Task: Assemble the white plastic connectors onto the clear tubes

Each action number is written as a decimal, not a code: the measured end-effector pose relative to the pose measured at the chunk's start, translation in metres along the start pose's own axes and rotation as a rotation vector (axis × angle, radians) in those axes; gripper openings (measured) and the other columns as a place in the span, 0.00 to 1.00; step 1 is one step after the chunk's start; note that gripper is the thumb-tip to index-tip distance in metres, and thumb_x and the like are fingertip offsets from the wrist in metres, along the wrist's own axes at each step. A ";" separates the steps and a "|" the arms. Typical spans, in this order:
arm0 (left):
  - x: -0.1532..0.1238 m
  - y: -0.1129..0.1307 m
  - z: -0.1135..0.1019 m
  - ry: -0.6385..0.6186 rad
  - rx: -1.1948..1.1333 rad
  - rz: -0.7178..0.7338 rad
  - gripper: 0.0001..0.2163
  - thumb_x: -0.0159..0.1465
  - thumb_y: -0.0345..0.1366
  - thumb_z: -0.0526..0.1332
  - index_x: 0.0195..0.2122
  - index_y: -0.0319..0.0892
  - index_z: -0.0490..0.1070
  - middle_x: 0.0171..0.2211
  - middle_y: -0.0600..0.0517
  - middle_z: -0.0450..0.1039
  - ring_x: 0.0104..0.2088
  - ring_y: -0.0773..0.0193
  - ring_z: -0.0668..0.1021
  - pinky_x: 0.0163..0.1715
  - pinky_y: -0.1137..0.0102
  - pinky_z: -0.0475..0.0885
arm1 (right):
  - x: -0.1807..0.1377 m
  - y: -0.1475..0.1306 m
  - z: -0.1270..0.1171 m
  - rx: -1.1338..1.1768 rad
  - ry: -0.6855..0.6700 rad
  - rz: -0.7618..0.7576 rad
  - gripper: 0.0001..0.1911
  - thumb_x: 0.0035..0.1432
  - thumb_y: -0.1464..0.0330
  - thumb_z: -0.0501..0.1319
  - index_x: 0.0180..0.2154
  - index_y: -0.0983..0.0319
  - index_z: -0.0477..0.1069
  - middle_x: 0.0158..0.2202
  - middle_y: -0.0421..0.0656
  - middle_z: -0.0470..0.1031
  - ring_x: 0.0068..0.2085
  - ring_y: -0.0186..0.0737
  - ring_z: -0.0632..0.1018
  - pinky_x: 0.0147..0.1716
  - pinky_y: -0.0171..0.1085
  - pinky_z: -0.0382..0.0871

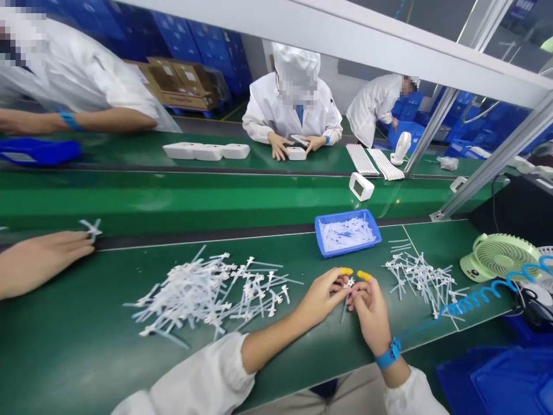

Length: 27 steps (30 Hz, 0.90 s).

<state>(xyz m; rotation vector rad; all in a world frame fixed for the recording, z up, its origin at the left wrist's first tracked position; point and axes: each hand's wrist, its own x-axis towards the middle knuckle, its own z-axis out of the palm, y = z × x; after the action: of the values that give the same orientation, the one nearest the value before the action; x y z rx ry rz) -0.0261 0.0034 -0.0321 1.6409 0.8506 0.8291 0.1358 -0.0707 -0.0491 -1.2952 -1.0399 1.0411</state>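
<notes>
My left hand [323,295] and my right hand [370,306] meet over the green table, both pinching one small white plastic part [349,283] with a thin stem hanging below. Each forefinger wears a yellow finger cot. A blue wrist strap [388,354] circles my right wrist. A large heap of the same white parts [211,291] lies to the left of my hands. A smaller heap [421,278] lies to the right. A blue tray [348,231] with more white pieces sits just beyond my hands.
A co-worker's hand [41,259] at far left touches a white part. The green conveyor [181,199] carries a small white device [361,186]. Across it a seated person handles white housings [206,151]. A green fan [499,257] and a blue coiled hose [488,293] are at right.
</notes>
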 end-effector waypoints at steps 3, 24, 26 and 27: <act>-0.002 0.001 -0.001 -0.009 -0.010 0.027 0.13 0.71 0.41 0.64 0.55 0.45 0.76 0.50 0.46 0.79 0.49 0.57 0.83 0.50 0.64 0.83 | 0.000 -0.006 0.000 -0.045 -0.030 0.006 0.12 0.70 0.60 0.64 0.51 0.58 0.72 0.40 0.44 0.79 0.35 0.40 0.82 0.34 0.38 0.80; 0.001 -0.016 -0.009 0.113 -0.216 -0.013 0.16 0.68 0.46 0.69 0.52 0.44 0.76 0.48 0.46 0.82 0.50 0.53 0.84 0.54 0.59 0.81 | 0.002 -0.014 -0.005 0.082 0.194 -0.091 0.21 0.64 0.52 0.73 0.47 0.62 0.83 0.44 0.50 0.86 0.42 0.48 0.85 0.46 0.45 0.82; 0.003 -0.018 -0.009 0.154 -0.247 -0.012 0.16 0.68 0.46 0.68 0.52 0.44 0.75 0.47 0.47 0.81 0.50 0.54 0.84 0.55 0.60 0.80 | 0.000 -0.010 -0.010 0.115 0.263 -0.125 0.21 0.65 0.52 0.72 0.48 0.62 0.83 0.46 0.51 0.86 0.39 0.47 0.84 0.43 0.44 0.81; 0.005 -0.020 -0.009 0.178 -0.260 -0.008 0.17 0.68 0.46 0.68 0.53 0.44 0.74 0.47 0.47 0.80 0.50 0.55 0.83 0.55 0.60 0.79 | -0.001 -0.008 -0.012 0.143 0.296 -0.148 0.20 0.66 0.53 0.71 0.48 0.62 0.83 0.46 0.51 0.86 0.39 0.46 0.84 0.41 0.44 0.80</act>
<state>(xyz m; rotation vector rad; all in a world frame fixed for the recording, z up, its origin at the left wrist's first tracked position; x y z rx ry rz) -0.0334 0.0152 -0.0490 1.3499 0.8328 1.0458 0.1471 -0.0743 -0.0411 -1.1940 -0.8077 0.7696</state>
